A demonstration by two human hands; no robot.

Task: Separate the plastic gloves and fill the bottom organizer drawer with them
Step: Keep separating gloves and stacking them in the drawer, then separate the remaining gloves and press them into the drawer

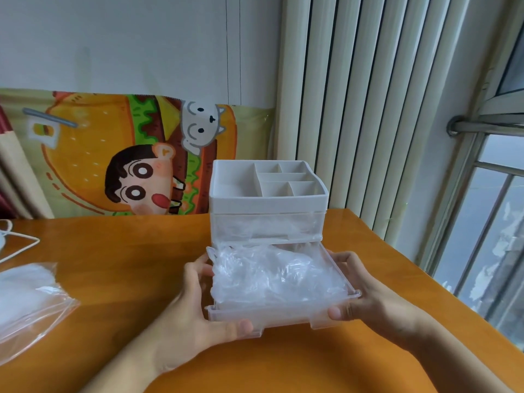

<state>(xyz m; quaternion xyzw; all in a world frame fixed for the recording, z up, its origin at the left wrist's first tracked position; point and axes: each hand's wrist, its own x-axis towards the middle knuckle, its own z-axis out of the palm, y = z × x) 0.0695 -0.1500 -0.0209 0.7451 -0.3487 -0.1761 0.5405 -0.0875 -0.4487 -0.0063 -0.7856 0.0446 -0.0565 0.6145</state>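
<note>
At the far left of the orange wooden bench [119, 251], a clear plastic bag [31, 302] is lying flat with a whitish wad inside it, well apart from everything else. Moving right, the person's left hand [195, 304] is gripping the left front corner of the bottom drawer [283, 314], thumb lying along the front lip and fingers curled up against the left wall. The drawer, clear plastic, is standing pulled well out of the organizer [268, 202] and is piled with crumpled plastic gloves [272, 275], which are bulging a little above its rim. Behind it the organizer is sitting upright on the bench, its white top tray split into several compartments, and its upper clear drawer is showing more crumpled film through the front. Further right, the right hand [360, 296] is clasping the drawer's right front corner, thumb pressing on the front and fingers wrapping the right wall. Behind the bench a cartoon-printed cloth [136, 154] is hanging, with pale vertical blinds [368, 109] and a window [487, 222] at the far right.
</note>
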